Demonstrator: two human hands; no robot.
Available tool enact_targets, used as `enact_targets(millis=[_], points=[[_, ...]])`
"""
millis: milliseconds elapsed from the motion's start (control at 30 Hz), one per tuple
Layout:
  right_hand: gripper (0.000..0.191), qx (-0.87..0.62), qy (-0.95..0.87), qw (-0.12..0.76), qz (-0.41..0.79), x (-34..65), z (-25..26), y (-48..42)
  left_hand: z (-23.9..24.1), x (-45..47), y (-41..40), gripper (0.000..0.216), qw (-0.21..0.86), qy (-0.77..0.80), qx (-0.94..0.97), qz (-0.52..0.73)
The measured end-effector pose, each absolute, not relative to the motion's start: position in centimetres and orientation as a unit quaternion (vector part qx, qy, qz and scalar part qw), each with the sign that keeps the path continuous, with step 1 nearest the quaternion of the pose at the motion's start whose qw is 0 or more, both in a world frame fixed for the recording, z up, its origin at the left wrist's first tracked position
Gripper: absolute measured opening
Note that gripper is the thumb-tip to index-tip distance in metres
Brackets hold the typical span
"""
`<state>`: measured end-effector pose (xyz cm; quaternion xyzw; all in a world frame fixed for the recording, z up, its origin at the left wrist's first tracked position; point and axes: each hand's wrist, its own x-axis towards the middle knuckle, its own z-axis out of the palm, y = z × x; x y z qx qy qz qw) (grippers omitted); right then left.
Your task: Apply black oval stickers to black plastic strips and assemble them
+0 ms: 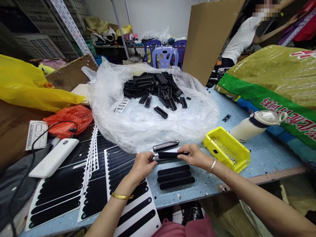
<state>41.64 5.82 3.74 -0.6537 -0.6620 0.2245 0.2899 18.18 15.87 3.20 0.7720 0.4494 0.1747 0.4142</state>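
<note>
Nearest, at seven o'clock, a sheet of black stickers (138,218); at six, three loose black strips (174,177), side by side, tilted slightly toward three. Next, at centre, a black strip (170,154) atop a patterned bar (156,158), long axis nine to three. Pinched tight: bar's nine o'clock end in the left hand (144,163), strip's three o'clock end in the right hand (195,156), perhaps with the bar, partly hidden there. At three, a yellow bin (209,144); just past twelve, a second patterned bar (166,145); farther, a pile of black pieces (158,87) on plastic film (148,126).
</note>
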Motion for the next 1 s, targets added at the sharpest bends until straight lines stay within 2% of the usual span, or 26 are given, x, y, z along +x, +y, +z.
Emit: enact_targets(millis=[200, 433, 1000], points=[[0.013, -0.611, -0.733, 0.265, 0.139, 41.4, 4.1, 4.5, 2.4, 17.0, 14.9, 0.03, 0.476, 0.46, 0.725, 0.191], [0.008, -0.587, -0.771, 0.216, 0.119, 40.2, 4.3, 6.1, 2.2, 16.7, 15.1, 0.021, 0.545, 0.455, 0.673, 0.209], [0.005, -0.601, -0.767, 0.167, 0.151, 39.3, 4.6, 6.8, 2.2, 17.0, 14.9, 0.019, 0.58, 0.472, 0.63, 0.21]])
